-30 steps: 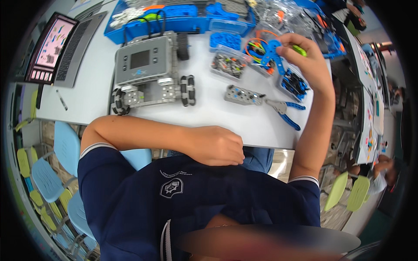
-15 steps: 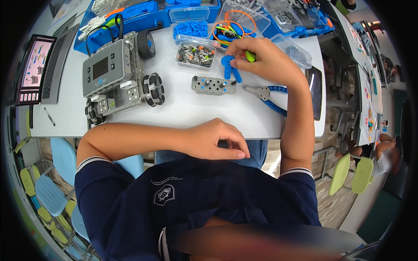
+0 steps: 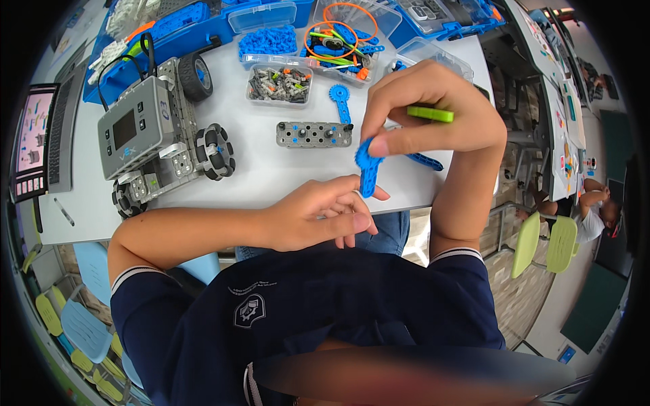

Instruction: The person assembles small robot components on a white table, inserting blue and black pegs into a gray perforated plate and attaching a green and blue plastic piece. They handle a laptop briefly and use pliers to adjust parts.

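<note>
Between the thumb and fingers of my right hand (image 3: 443, 111) is a blue geared arm (image 3: 368, 177), a toothed round end with a straight beam pointing down toward me. A lime-green plastic piece (image 3: 430, 114) is tucked in the same hand's curled fingers. My left hand (image 3: 321, 215) is just below and left of the blue arm, at the table's near edge, with nothing in its loosely bent, parted fingers. A second blue geared arm (image 3: 340, 98) lies on the table behind a grey perforated plate (image 3: 313, 134) with black and blue pins in it.
A wheeled robot (image 3: 145, 128) with a grey control box stands on the left, near a laptop (image 3: 37, 128). Small bins of pins (image 3: 279, 85) and mixed parts (image 3: 342, 51) sit at the back. A blue-handled tool (image 3: 426, 162) lies partly hidden under my right hand.
My right hand has lifted one blue geared arm off the table and brought it toward me. My left hand has uncurled its fingers and risen toward the table edge. The view has shifted slightly.
</note>
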A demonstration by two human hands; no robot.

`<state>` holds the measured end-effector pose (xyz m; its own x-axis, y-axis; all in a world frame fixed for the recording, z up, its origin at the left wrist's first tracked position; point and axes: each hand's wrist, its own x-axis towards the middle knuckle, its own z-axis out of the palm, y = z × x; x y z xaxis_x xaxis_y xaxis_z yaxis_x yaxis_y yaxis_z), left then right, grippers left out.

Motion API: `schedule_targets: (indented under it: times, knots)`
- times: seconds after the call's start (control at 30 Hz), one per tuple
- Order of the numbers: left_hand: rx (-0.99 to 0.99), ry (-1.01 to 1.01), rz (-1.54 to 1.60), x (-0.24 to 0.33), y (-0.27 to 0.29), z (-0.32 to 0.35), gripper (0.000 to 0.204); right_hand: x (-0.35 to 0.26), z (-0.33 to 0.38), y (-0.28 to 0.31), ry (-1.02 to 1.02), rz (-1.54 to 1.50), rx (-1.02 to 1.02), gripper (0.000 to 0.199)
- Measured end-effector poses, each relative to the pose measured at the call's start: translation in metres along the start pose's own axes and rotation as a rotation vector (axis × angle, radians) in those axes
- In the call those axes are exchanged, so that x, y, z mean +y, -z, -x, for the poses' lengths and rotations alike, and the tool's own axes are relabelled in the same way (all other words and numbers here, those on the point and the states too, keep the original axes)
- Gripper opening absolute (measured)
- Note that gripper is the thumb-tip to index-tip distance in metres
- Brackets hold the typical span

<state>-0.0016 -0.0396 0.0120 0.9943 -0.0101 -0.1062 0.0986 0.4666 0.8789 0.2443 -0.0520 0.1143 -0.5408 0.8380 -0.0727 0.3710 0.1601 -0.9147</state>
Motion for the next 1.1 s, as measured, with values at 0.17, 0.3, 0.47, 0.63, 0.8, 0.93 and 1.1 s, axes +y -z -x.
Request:
schedule_targets:
  times: [0.17,0.3,0.47,0.63,0.8,0.93,1.1]
  knots:
    - [-0.003,0.070,0.061,-0.001,0.000,0.001,0.030,0.003,-0.007,-0.013,0.052,0.089,-0.020,0.020]
    - [-0.006,0.011,-0.051,-0.006,0.000,0.001,0.031,0.013,-0.005,-0.004,-0.089,0.370,0.529,0.024]
    - [-0.035,-0.101,-0.271,-0.011,-0.002,0.003,0.039,0.038,-0.026,-0.008,-0.064,0.590,0.745,0.022]
    - [-0.062,-0.212,-0.523,-0.014,-0.002,0.004,0.041,0.042,-0.058,-0.015,0.001,0.737,0.687,0.014]
    - [-0.091,-0.229,-0.510,-0.012,-0.001,0.001,0.040,0.046,-0.101,-0.006,-0.077,0.932,0.485,0.013]
    - [-0.166,-0.199,-0.496,-0.012,0.000,0.002,0.039,0.051,-0.120,-0.006,0.009,1.118,0.421,0.014]
    - [-0.355,-0.084,-0.357,-0.016,-0.005,0.001,0.036,0.050,-0.126,-0.006,-0.097,1.095,0.314,0.012]
